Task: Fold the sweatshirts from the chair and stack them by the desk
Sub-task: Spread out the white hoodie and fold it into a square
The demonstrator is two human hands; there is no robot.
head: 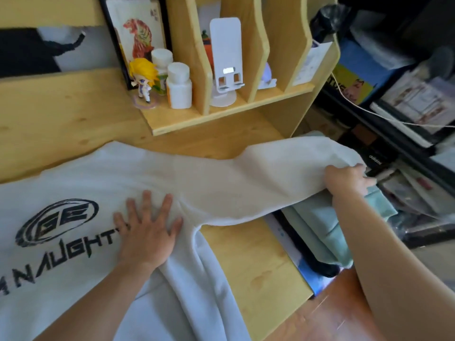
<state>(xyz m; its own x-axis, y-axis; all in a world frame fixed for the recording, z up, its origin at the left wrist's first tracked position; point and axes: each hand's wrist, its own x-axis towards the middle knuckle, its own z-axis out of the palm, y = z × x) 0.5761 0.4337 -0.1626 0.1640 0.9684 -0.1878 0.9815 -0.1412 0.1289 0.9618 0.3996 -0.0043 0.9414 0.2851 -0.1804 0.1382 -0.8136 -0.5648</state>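
Sweatshirt [81, 193], white with black print, lay spread on wooden desk [246, 254]. Left hand [147, 232] pressed flat on it, fingers wide, print just left of fingertips. Right hand [347, 179] gripped sleeve end [307, 153], fingers curled round cloth, sleeve stretched out. Green folded garment [327, 230] lay under right hand. Shelf [221, 114] with white bottles [178, 86] stood beyond fingers.

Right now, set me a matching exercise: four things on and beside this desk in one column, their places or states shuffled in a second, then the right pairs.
Column A
1. left hand
2. right hand
3. phone stand
4. green garment

Column B
a. on the shelf between wooden dividers
b. grips the sleeve end
c. folded beside the desk
d. pressed flat on the white sweatshirt

Pairs: 1-d, 2-b, 3-a, 4-c
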